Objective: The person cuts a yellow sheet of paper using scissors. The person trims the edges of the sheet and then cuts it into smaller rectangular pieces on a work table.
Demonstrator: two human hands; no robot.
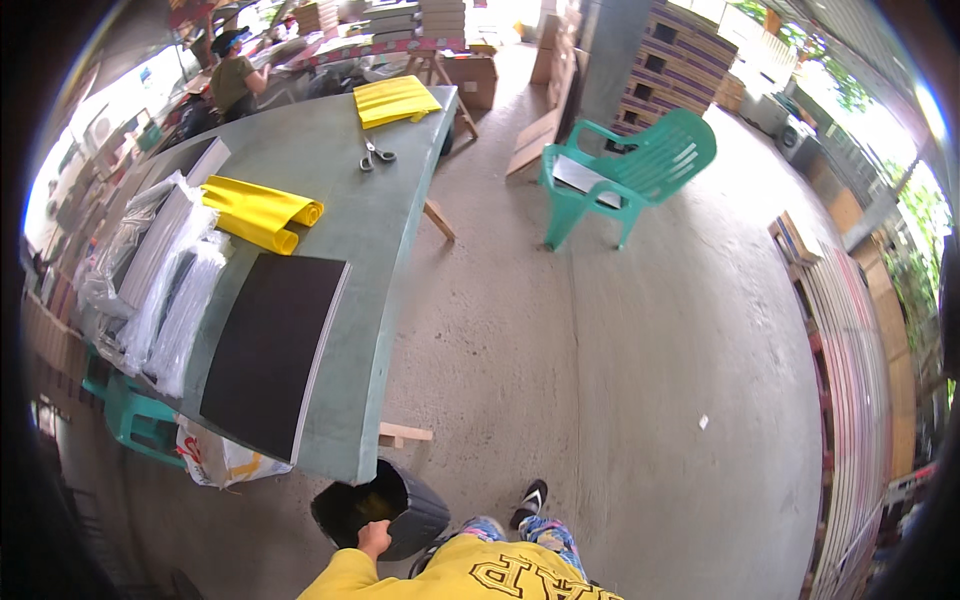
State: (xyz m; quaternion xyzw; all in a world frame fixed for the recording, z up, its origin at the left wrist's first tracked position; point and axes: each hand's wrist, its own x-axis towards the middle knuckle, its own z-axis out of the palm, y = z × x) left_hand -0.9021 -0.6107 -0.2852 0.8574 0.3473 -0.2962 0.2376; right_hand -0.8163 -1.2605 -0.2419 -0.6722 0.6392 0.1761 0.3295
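My left hand [375, 539] is closed on the rim of a black bin [424, 512], which is tilted with its mouth toward the table end. Something yellowish shows faintly inside the bin. My right hand is out of the picture. Just beyond the bin stands a long grey-green table [345, 420]. On its near end lies a stack of boards with a black top sheet [275, 345]. Farther along are a rolled yellow sheet [255, 212], scissors [374, 155] with dark handles and a folded yellow sheet [393, 101].
Plastic-wrapped packs [165, 270] line the table's left side. A green plastic chair [630, 170] holds a flat sheet. Stacked cartons [672, 65] stand behind it, and stacked boards [850, 350] along the right. Another person [235, 75] works at the far left.
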